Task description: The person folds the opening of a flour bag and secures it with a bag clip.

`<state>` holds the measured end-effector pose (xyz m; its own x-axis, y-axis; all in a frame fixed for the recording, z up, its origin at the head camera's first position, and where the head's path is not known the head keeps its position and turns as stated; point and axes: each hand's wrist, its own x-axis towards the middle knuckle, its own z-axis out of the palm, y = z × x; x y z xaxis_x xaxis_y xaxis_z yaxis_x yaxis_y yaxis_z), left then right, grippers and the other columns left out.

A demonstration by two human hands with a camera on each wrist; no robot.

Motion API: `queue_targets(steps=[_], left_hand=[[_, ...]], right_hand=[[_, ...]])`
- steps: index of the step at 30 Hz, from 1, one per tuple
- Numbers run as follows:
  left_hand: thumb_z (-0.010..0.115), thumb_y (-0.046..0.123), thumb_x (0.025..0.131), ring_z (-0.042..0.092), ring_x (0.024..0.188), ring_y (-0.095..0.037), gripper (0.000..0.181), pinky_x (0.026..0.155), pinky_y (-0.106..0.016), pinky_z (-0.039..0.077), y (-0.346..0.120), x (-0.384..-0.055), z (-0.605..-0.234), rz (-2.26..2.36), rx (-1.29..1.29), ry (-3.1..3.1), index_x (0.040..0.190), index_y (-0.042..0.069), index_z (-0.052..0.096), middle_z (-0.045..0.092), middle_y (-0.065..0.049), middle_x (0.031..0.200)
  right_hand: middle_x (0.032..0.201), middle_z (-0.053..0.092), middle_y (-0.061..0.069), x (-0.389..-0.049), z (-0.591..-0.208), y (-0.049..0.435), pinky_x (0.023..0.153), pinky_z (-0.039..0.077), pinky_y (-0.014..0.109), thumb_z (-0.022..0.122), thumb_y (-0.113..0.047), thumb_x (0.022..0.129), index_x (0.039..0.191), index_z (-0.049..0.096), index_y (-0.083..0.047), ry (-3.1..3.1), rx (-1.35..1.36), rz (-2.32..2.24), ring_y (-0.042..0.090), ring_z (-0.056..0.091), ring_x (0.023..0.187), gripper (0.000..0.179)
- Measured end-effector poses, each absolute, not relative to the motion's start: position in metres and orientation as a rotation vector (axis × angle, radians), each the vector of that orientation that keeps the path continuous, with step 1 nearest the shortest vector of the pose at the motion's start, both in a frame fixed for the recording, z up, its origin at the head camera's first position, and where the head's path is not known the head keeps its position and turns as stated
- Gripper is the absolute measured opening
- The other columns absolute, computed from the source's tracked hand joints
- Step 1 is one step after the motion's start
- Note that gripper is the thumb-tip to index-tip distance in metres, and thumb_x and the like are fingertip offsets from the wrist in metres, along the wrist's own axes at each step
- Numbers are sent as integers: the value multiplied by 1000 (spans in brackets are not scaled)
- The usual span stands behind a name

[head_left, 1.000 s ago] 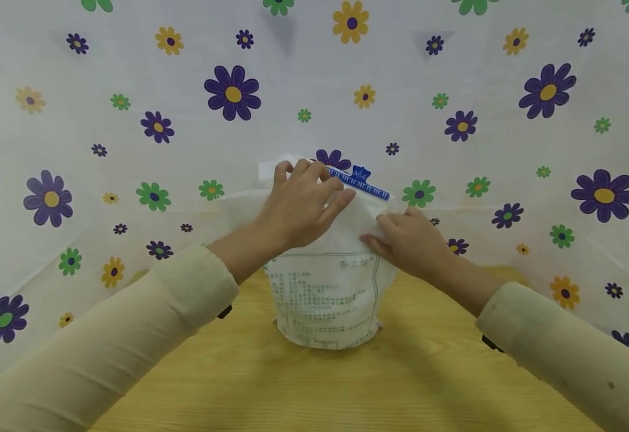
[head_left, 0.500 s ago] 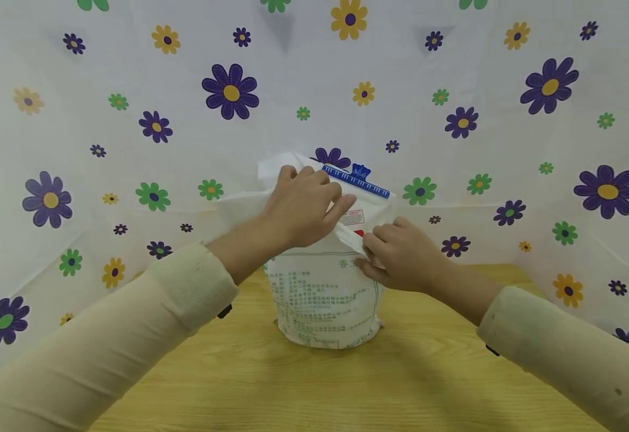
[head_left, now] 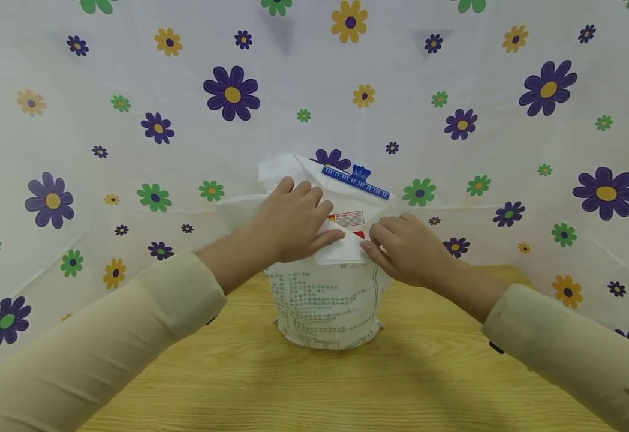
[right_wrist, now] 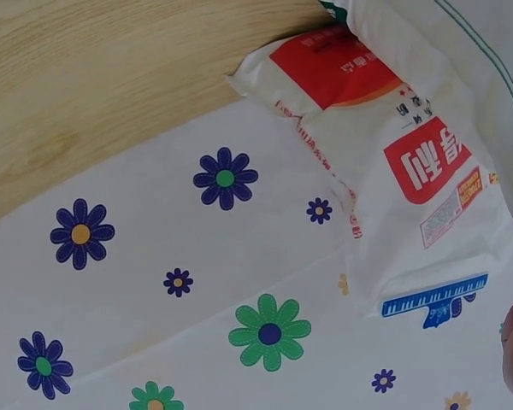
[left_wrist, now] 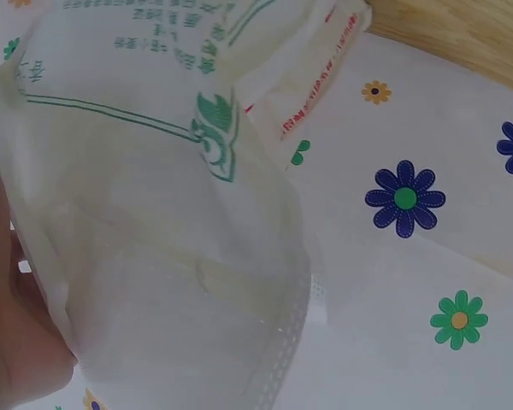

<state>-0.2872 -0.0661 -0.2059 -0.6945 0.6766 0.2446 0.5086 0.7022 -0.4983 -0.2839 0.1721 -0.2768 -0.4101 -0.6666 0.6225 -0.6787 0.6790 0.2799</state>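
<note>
A white bag [head_left: 322, 309] with green printing stands on the table in the head view, its top edge folded down toward me. My left hand [head_left: 292, 225] holds the rim at its upper left, fingers curled over the far side. At the right end of the fold, my right hand [head_left: 408, 249] pinches the edge between thumb and curled fingers. Behind stands a second white bag [right_wrist: 368, 171] with red labels, partly hidden by the first. A blue clip [head_left: 354, 182] with a piano-key pattern spans the top of that rear bag.
A wooden table [head_left: 325, 390] lies under the bags. Behind hangs a white cloth [head_left: 481, 78] printed with purple, yellow and green flowers; it meets the table's far edge.
The front bag's rim has come down and folded forward, uncovering the red label behind it. My left hand has sunk slightly; the right has moved a little inward with the edge.
</note>
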Motion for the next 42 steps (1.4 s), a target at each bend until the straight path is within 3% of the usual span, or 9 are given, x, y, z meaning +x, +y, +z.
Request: queue_targets(steps=[9,14,17,20,24,34,40,42], left_hand=[[37,66,99,61,105,-28,66,88,-41,49,-73,-293,-213,670,-978,-2336,126,10,61,64,-11,115],[39,65,99,59,96,-27,66,85,-37,52,-75,-296,-215,676,-1016,-2240,116,7,64,64,-11,105],[40,64,99,58,97,-27,63,85,-37,49,-77,-297,-218,679,-1030,-2171,111,7,64,62,-10,104],[41,63,99,55,97,-28,59,83,-37,46,-80,-299,-221,674,-1026,-2116,109,9,63,60,-11,105],[45,62,99,51,97,-28,55,83,-37,44,-85,-303,-225,644,-1009,-2074,109,10,59,58,-12,108],[42,62,100,46,97,-27,53,84,-35,40,-85,-301,-227,675,-978,-2034,107,10,54,53,-10,108],[41,63,100,45,97,-27,54,85,-36,39,-86,-301,-228,668,-965,-2053,107,11,53,53,-11,109],[40,63,100,45,98,-27,54,86,-37,39,-86,-301,-228,669,-964,-2063,108,11,53,53,-11,110]], right_hand=[[78,63,5,-284,-273,162,66,45,33,62,-30,95,97,64,-6,-2148,927,36,19,53,66,24],[80,64,7,-287,-277,156,62,46,32,59,-33,98,103,64,-3,-2184,878,14,19,55,65,30],[75,59,5,-290,-282,154,57,45,29,52,-37,102,98,62,-4,-2220,873,13,17,51,62,35],[68,53,2,-292,-286,154,50,40,25,35,-49,107,90,58,-6,-2233,876,14,14,47,56,51],[59,49,0,-293,-289,156,42,34,22,16,-60,102,85,54,-7,-2238,890,28,11,44,46,67],[61,55,2,-295,-294,159,43,38,19,23,-61,99,86,55,-7,-2246,924,66,11,50,46,64],[59,48,1,-295,-287,167,43,32,22,11,-63,101,82,53,-8,-2227,874,-31,13,43,48,71],[58,45,1,-295,-285,173,43,31,23,14,-59,104,81,52,-8,-2236,841,-50,14,42,48,68]])
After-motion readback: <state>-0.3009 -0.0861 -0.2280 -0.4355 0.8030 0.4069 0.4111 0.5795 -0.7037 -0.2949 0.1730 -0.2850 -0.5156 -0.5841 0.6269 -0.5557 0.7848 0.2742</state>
